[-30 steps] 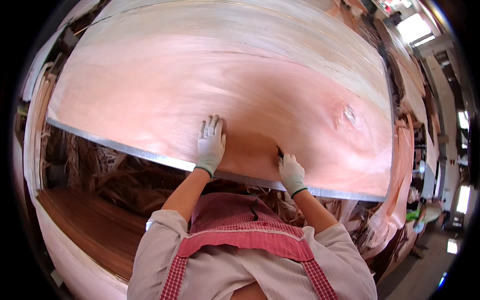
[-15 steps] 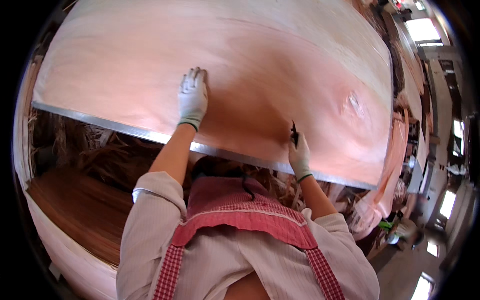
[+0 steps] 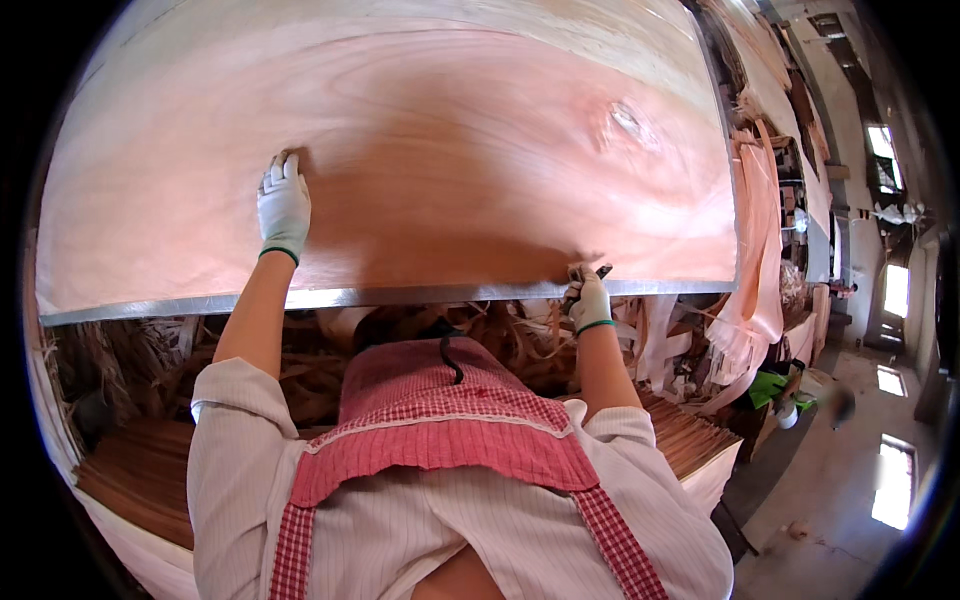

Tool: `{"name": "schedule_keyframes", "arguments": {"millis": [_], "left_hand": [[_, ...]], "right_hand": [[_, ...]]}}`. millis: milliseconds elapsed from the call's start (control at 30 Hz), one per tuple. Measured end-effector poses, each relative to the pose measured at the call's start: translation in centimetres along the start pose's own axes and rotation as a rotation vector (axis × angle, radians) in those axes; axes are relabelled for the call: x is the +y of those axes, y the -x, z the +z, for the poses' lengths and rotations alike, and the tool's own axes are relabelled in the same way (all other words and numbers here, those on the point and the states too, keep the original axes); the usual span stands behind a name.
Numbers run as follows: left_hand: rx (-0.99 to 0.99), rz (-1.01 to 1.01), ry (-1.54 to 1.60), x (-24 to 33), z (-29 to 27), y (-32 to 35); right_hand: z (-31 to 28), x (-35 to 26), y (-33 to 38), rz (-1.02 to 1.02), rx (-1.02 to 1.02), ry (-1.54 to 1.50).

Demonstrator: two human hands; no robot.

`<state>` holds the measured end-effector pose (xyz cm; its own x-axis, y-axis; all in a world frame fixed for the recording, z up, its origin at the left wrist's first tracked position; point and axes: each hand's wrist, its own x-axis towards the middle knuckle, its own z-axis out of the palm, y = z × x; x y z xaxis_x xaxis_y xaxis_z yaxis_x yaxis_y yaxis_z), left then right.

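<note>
A large sheet of pinkish wood veneer (image 3: 420,180) lies before me, its grain swirling around a knot (image 3: 630,122) at the right. My left hand (image 3: 284,210), in a white glove with a green cuff, rests on the sheet left of the middle, fingers slightly bent and holding nothing. At the near metal edge (image 3: 400,296), my right hand (image 3: 590,300), gloved alike, is closed around a small black pointed tool (image 3: 603,271). Its tip points up and to the right; most of the tool is hidden in the fist, so its exact kind is unclear.
Below the near edge lie tangled veneer scraps (image 3: 130,355) and a brown stack of veneer sheets (image 3: 150,470). Long pink strips (image 3: 757,250) hang off the right side. Farther right, a green item (image 3: 767,388) sits near the concrete floor (image 3: 800,500).
The view has turned, so the sheet's near edge runs more level. My right hand has come to that edge, and its tool has tipped rightward. My left-hand fingers are more bent.
</note>
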<state>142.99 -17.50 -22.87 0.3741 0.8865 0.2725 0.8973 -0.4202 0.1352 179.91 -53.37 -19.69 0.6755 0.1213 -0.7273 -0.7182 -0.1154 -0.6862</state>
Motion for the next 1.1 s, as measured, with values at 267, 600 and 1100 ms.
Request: {"name": "schedule_keyframes", "arguments": {"millis": [267, 600, 1100], "left_hand": [[-0.281, 0.011, 0.055, -0.2, -0.1, -1.5], [-0.356, 0.061, 0.064, -0.5, -0.2, -2.1], [-0.994, 0.476, -0.127, -3.0, -0.8, -13.0]], "right_hand": [[-3.3, -1.6, -1.9, 0.034, 0.008, -0.141], [1.1, -4.0, 0.4, -0.1, 0.074, -0.204], [10.6, -18.7, 1.7, -0.7, -0.07, -0.138]]}}
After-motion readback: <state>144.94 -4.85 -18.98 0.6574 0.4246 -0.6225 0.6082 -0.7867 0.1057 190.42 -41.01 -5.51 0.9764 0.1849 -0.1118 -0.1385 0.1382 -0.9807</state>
